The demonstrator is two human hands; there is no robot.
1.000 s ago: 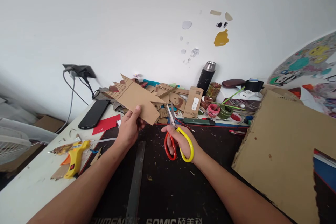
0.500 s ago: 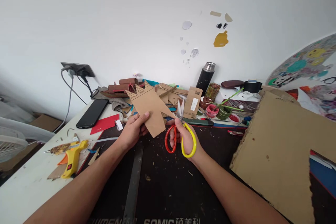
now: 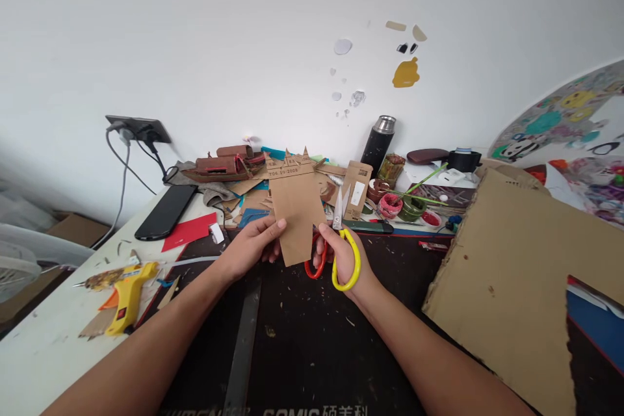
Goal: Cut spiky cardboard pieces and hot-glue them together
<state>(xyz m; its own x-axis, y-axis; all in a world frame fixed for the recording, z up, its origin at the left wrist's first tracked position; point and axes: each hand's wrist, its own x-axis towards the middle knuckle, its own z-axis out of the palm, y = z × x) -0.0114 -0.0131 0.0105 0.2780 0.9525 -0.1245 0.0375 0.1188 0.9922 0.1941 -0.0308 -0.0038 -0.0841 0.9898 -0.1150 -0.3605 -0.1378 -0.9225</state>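
My left hand point(image 3: 253, 246) pinches the lower left edge of a brown cardboard cut-out point(image 3: 295, 207) with small spikes along its top, holding it upright above the dark mat point(image 3: 312, 331). My right hand point(image 3: 338, 259) is closed through the handles of scissors point(image 3: 336, 244), one loop yellow and one red. The blades point up and sit at the cut-out's right edge, slightly parted.
A large cardboard sheet point(image 3: 517, 273) leans at the right. A metal ruler point(image 3: 245, 344) lies on the mat. A yellow glue gun point(image 3: 124, 296), red paper point(image 3: 190, 231) and a black phone point(image 3: 166, 211) are at the left. Paint pots point(image 3: 402, 206), a flask point(image 3: 377, 143) and cardboard scraps crowd the back.
My left hand has turned the cardboard cut-out from lying slanted to the left to standing upright. The scissors have moved closer in against its right edge.
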